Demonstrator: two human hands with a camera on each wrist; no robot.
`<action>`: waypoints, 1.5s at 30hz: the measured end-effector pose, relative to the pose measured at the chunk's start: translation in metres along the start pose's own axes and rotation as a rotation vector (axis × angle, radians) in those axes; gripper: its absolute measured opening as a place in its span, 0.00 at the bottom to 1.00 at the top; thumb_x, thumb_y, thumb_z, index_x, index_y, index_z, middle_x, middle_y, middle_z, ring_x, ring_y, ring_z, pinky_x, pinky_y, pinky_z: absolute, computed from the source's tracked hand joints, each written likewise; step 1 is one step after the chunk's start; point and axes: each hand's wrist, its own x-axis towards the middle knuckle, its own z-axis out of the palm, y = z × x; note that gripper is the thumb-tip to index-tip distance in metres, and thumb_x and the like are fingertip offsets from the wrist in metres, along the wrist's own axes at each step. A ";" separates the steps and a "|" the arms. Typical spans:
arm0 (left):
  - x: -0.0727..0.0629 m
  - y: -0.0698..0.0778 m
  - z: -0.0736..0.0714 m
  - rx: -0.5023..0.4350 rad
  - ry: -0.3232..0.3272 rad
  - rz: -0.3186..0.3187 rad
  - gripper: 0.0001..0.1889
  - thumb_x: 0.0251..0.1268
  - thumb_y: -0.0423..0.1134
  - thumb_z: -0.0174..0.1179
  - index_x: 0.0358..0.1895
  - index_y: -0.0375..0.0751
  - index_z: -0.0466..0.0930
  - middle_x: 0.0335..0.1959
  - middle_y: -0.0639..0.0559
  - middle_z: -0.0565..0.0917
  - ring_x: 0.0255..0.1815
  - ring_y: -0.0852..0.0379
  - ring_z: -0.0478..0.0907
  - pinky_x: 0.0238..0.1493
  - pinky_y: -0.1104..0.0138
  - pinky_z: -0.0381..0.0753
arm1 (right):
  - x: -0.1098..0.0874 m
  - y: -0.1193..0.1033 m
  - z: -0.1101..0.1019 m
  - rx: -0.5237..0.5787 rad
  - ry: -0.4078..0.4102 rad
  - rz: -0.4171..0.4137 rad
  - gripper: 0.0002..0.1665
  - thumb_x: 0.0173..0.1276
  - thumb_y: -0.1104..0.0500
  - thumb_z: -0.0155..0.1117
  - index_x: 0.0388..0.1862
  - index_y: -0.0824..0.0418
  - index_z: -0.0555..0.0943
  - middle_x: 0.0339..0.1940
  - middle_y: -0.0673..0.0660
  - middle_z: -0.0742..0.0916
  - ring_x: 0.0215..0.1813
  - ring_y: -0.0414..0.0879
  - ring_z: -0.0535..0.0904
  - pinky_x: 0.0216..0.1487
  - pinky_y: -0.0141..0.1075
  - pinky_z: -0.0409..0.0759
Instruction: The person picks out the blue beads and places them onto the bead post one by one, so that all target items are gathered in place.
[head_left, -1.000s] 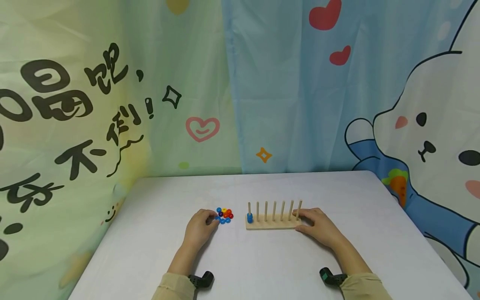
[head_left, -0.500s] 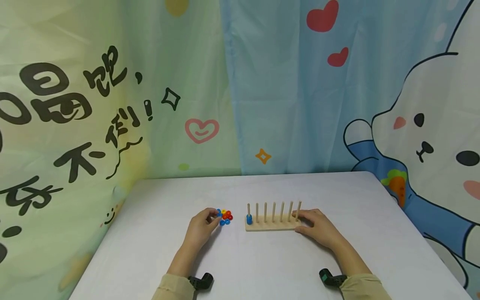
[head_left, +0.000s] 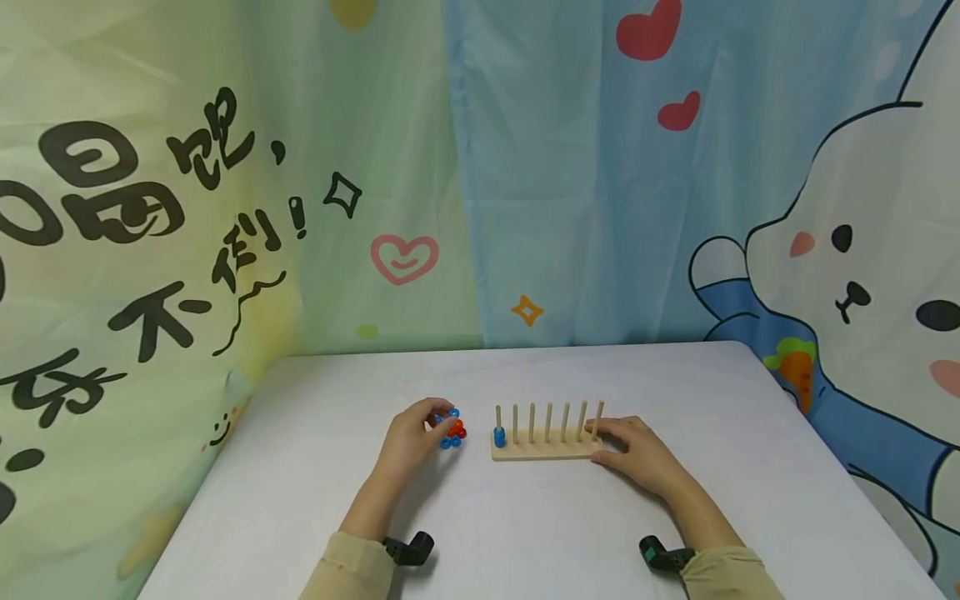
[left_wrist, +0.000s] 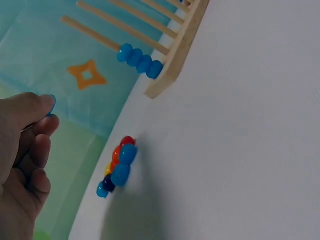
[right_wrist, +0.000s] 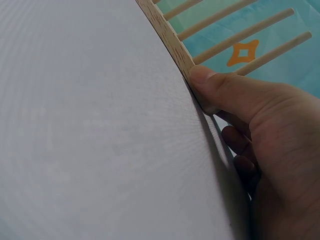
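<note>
both hands are seen over the white table [head_left: 540, 517] in the head view: the left hand [head_left: 408, 437] is poised just beside a small cluster of loose beads [head_left: 459, 431], while by the right hand [head_left: 637, 450] the right end of a wooden pegboard [head_left: 546, 451] is held. the board's long axis is laid left to right between the hands, its row of pegs [head_left: 548, 423] set upright, and the key relation is judged to be that from left hand to leftmost peg [head_left: 498, 415]: it is found to that hand's right, past the loose beads, and the left hand is the nearer one. in the left wrist view a blue bead [left_wrist: 52, 104] is pinched at the thumb tip, well apart from the leftmost peg, on whose lower part four blue beads [left_wrist: 140, 61] are stacked. the loose beads are shown there as rounded, smooth and glossy, in red, orange, yellow, blue and a darker blue; plastic may be guessed. in the right wrist view the board's end is gripped, the thumb pressed to its edge, the other fingers partly hidden. pale bare wood is shown, dark-flecked along the edge, with slim, blunt-tipped pegs; behind, printed cloth [right_wrist: 305, 60] is hung.
</note>
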 end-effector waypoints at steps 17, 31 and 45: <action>0.014 0.033 -0.003 -0.007 -0.045 0.094 0.10 0.67 0.47 0.64 0.48 0.51 0.84 0.34 0.60 0.82 0.34 0.62 0.74 0.31 0.71 0.75 | 0.000 0.001 0.000 0.001 0.001 -0.005 0.27 0.61 0.44 0.72 0.60 0.45 0.81 0.58 0.55 0.83 0.64 0.58 0.73 0.65 0.61 0.68; 0.016 0.060 0.003 -0.023 -0.080 0.219 0.09 0.68 0.45 0.63 0.47 0.50 0.84 0.38 0.58 0.85 0.34 0.63 0.77 0.31 0.72 0.76 | 0.001 -0.001 0.000 0.006 0.003 -0.032 0.27 0.61 0.46 0.72 0.60 0.46 0.81 0.58 0.55 0.83 0.64 0.57 0.73 0.65 0.61 0.68; 0.015 0.059 0.013 -0.004 -0.110 0.219 0.10 0.69 0.45 0.63 0.48 0.49 0.84 0.40 0.58 0.86 0.37 0.63 0.79 0.38 0.71 0.77 | 0.000 -0.002 -0.001 0.003 0.013 -0.031 0.28 0.60 0.47 0.73 0.59 0.48 0.82 0.58 0.55 0.83 0.61 0.56 0.74 0.63 0.60 0.70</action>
